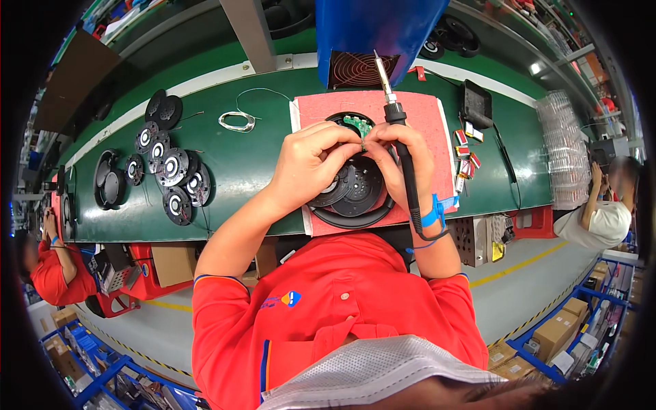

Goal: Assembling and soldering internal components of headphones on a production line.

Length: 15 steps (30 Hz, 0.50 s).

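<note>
On the pink mat lies a black round housing with dark speaker discs and a green circuit board in it. My left hand pinches something too small to make out at the board's lower edge. Thumb and forefinger of my right hand meet there too, fingertip to fingertip with the left. A soldering iron rests in the grip of my right hand, its metal tip pointing away from me and its cord running down past a blue wrist strap.
Several speaker discs and a black ring-shaped housing lie left, near a wire coil. Small battery packs, a black tray and stacked clear trays sit right. A blue fan box stands ahead. Co-workers sit at both sides.
</note>
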Each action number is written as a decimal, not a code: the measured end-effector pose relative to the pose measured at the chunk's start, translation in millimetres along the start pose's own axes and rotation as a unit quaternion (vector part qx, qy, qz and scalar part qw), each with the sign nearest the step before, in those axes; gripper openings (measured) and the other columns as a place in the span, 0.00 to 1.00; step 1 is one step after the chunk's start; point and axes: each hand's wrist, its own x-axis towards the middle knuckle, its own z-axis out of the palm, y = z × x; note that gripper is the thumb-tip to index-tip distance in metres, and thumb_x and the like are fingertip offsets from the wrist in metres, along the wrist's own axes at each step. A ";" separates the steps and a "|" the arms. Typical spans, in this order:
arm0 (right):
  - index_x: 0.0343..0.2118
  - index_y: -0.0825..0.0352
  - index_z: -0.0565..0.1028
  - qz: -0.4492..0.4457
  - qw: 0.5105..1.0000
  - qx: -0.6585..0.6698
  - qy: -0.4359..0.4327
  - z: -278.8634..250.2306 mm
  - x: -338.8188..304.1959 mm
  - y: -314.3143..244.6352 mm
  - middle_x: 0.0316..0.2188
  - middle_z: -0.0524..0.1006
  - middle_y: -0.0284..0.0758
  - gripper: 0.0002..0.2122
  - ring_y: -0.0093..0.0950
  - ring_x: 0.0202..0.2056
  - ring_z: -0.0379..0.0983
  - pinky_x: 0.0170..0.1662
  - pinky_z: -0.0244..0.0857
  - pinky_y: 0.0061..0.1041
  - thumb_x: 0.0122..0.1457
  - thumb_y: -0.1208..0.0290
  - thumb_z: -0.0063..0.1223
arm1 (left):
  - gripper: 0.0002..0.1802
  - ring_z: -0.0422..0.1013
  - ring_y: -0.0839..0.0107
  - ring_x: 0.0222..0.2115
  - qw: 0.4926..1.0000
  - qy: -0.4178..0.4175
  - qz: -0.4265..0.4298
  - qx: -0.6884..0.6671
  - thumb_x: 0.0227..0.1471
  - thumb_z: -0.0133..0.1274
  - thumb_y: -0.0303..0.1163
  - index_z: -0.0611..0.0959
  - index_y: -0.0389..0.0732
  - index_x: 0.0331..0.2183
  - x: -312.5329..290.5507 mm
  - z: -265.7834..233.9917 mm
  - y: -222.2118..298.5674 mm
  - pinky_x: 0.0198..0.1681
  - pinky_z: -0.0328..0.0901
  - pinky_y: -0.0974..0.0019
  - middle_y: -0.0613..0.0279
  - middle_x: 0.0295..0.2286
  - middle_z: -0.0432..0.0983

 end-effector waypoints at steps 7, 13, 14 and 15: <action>0.39 0.67 0.68 -0.001 1.000 0.016 -0.027 -3.3 -1.1 0.0 0.33 0.75 0.39 0.16 0.23 0.32 0.73 0.34 0.67 0.19 0.49 0.88 0.55 | 0.05 0.68 0.81 0.23 0.985 -0.032 -0.156 -0.064 0.47 0.56 0.24 0.81 0.34 0.30 -1.7 -3.1 1.7 0.25 0.61 0.77 0.64 0.24 0.76; 0.40 0.67 0.68 0.005 1.000 -0.004 -0.011 -1.9 -3.0 1.8 0.34 0.75 0.38 0.16 0.23 0.32 0.73 0.34 0.67 0.19 0.49 0.89 0.55 | 0.05 0.71 0.80 0.27 0.980 -0.043 -0.167 -0.100 0.49 0.56 0.23 0.82 0.33 0.31 -3.2 -2.1 -0.6 0.30 0.65 0.77 0.63 0.27 0.78; 0.40 0.67 0.68 0.008 1.000 -0.008 -0.014 -1.5 -3.3 2.0 0.34 0.75 0.38 0.15 0.23 0.32 0.73 0.34 0.67 0.18 0.49 0.89 0.55 | 0.05 0.72 0.80 0.27 0.969 -0.033 -0.195 -0.150 0.49 0.55 0.23 0.82 0.33 0.31 -3.5 -0.9 -0.9 0.31 0.66 0.76 0.63 0.27 0.78; 0.40 0.67 0.68 0.012 1.000 -0.012 -0.016 -1.3 -3.7 1.9 0.33 0.75 0.38 0.15 0.22 0.32 0.73 0.33 0.66 0.18 0.49 0.89 0.55 | 0.05 0.72 0.80 0.27 0.969 -0.033 -0.196 -0.150 0.49 0.55 0.23 0.82 0.33 0.31 -3.8 0.0 -1.3 0.31 0.66 0.76 0.63 0.27 0.78</action>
